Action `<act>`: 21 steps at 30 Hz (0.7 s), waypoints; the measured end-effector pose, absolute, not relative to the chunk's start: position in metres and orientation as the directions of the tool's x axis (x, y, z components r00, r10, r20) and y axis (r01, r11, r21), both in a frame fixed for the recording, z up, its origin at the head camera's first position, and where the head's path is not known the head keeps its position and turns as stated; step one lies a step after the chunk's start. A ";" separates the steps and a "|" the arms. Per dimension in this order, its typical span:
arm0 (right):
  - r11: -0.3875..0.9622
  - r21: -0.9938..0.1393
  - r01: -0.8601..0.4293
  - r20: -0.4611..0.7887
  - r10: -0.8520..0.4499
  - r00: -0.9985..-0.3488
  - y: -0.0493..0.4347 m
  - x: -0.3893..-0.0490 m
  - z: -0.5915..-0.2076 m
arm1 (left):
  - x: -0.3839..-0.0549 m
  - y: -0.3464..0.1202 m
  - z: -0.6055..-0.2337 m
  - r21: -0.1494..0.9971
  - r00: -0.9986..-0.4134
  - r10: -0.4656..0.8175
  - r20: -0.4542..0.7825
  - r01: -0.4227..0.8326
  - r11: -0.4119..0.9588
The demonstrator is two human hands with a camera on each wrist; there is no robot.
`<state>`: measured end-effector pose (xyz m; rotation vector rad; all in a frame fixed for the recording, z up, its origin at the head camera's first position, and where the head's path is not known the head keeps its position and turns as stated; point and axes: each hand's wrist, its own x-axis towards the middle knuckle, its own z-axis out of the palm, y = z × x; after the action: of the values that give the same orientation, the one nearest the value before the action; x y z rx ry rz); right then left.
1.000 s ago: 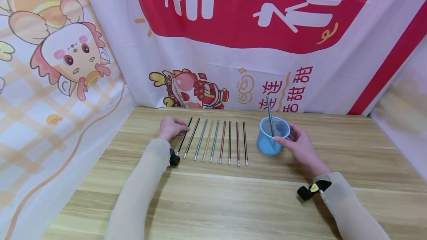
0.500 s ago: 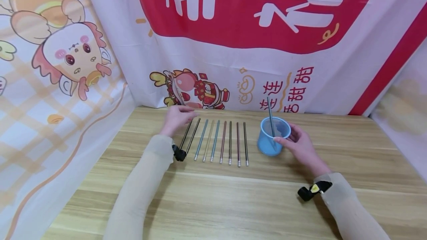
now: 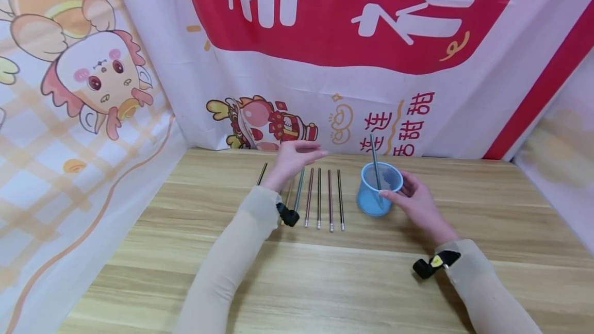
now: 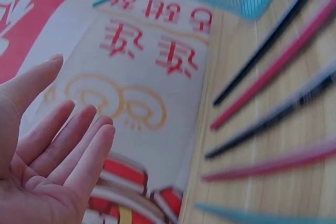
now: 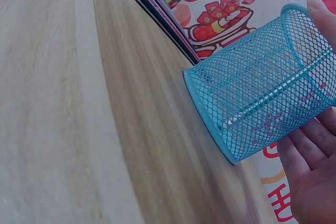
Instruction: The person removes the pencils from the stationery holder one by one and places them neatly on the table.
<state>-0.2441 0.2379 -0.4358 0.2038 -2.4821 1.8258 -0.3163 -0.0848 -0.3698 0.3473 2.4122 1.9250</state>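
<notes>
My left hand hovers over the far ends of a row of pencils, its fingers loosely extended and holding nothing. In the left wrist view that hand is palm up to the camera, apart from a red pencil. The pencils lie side by side on the table, among them a black pencil at the right end; my forearm hides part of the left ones. My right hand grips a blue mesh pencil cup, thumb at its rim. One pencil leans upright in the cup, also visible through the mesh.
The wood-grain table ends at a printed white and red cloth hung behind it. Another patterned cloth borders the left side. Dark wrist cameras sit on both sleeves.
My left hand has lifted off the leftmost black pencil and travelled right above the row, fingers extending. The right hand and the cup have stayed in place.
</notes>
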 end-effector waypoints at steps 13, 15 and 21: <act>0.296 -0.945 -0.140 0.120 -0.084 -0.989 0.238 -0.244 -0.436 | -0.325 -0.023 -0.369 0.960 -0.971 0.210 0.117 0.165 0.228; 0.296 -0.945 -0.141 0.122 -0.084 -0.989 0.238 -0.244 -0.435 | -0.325 -0.015 -0.370 0.958 -0.970 0.209 0.125 0.173 0.227; 0.295 -0.944 -0.145 0.125 -0.085 -0.988 0.238 -0.245 -0.435 | -0.322 0.010 -0.373 0.950 -0.961 0.221 0.167 0.217 0.225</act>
<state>-0.2445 0.2380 -0.4351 0.2209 -2.4864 1.8222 -0.3218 0.0104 -0.3732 0.4388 2.4557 1.9034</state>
